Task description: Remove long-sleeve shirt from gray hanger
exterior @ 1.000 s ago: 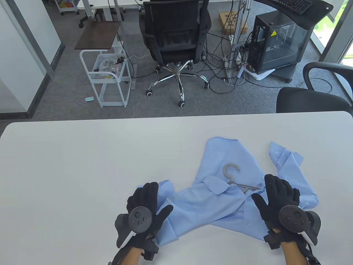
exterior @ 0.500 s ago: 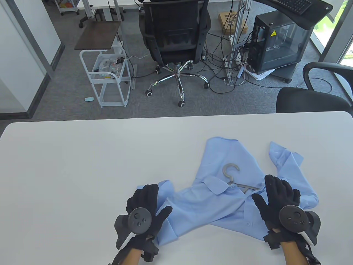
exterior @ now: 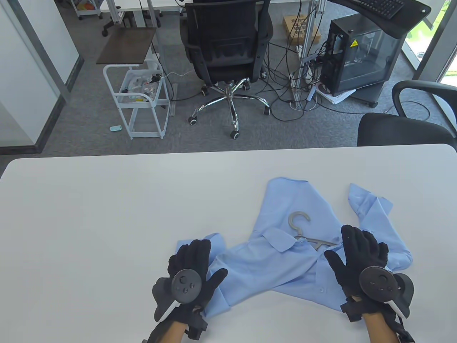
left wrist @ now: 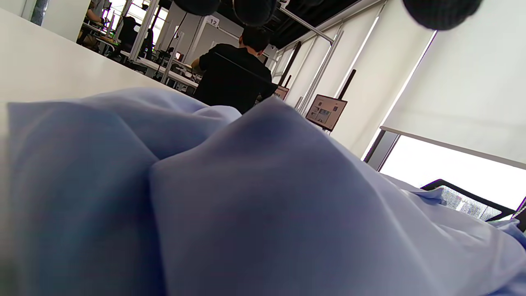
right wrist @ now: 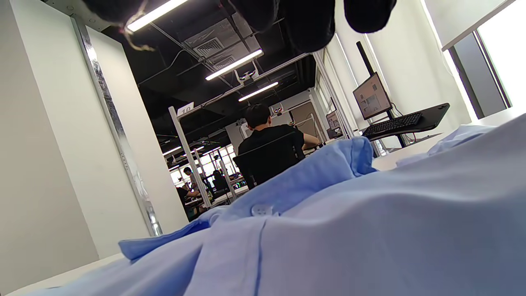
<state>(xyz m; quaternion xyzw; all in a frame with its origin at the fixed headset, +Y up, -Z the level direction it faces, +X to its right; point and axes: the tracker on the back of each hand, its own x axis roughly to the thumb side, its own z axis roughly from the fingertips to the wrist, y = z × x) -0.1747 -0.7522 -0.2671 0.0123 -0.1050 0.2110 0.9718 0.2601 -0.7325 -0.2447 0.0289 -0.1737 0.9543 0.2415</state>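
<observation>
In the table view, I see my two gloved hands lying flat near the close edge of a white tabletop (exterior: 107,214). My left hand (exterior: 191,271) rests palm down on the left end of a light blue long-sleeve shirt (exterior: 271,264), with its fingers (exterior: 194,250) extended side by side and the thumb splayed out toward the shirt's middle. They pinch nothing. My right hand (exterior: 360,261) rests palm down on the shirt's right side, fingers (exterior: 357,239) stretched forward and slightly apart, thumb angled left, gripping nothing. The shirt lies crumpled between and beyond both hands. A gray hanger (exterior: 303,228) lies on the shirt just past and left of my right fingertips; its hook curls away from me and its shoulder bar slips under the collar close to my right index finger. A cuffed sleeve (exterior: 371,207) lies just beyond my right fingers.

In the left wrist view, blurred blue folds of the shirt (left wrist: 246,205) fill the frame directly below my fingers (left wrist: 441,10), whose dark tips hang in at the top, well separated.

In the right wrist view, the shirt (right wrist: 370,230) spreads below my fingers (right wrist: 367,14), with a white button (right wrist: 261,210) on its placket ahead of them. The fingertips hang side by side at the top edge.
</observation>
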